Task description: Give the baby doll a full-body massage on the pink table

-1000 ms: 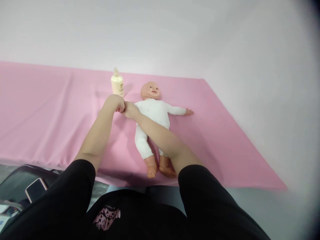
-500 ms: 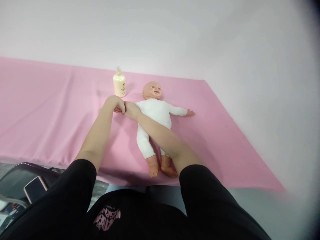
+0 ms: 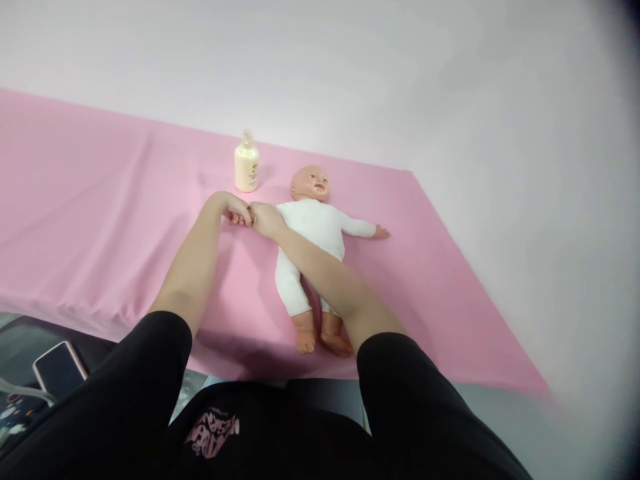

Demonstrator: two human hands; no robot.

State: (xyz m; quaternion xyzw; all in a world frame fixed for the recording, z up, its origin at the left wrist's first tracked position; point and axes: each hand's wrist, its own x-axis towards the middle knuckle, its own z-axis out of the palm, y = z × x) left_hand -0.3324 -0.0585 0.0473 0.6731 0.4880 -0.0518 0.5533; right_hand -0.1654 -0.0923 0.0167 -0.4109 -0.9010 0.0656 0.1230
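A baby doll in a white body suit lies on its back on the pink-covered table, head away from me. Both my hands are at the doll's arm on the left side of the view. My left hand is closed around the doll's hand, whose small fingers peek out beneath mine. Pressed up against it, my right hand wraps the doll's forearm, hiding most of the sleeve there. My right forearm crosses over the doll's belly and leg. The doll's other arm stretches out to the right.
A cream pump bottle stands upright just beyond my left hand. At lower left, a phone lies on a dark seat beside the table, near a pale cable and small items. A pale wall rises behind the table.
The view has tilted and shifted slightly, so the bottle and doll appear a little farther right. Both my hands keep their hold on the doll's arm, with only slight finger movement.
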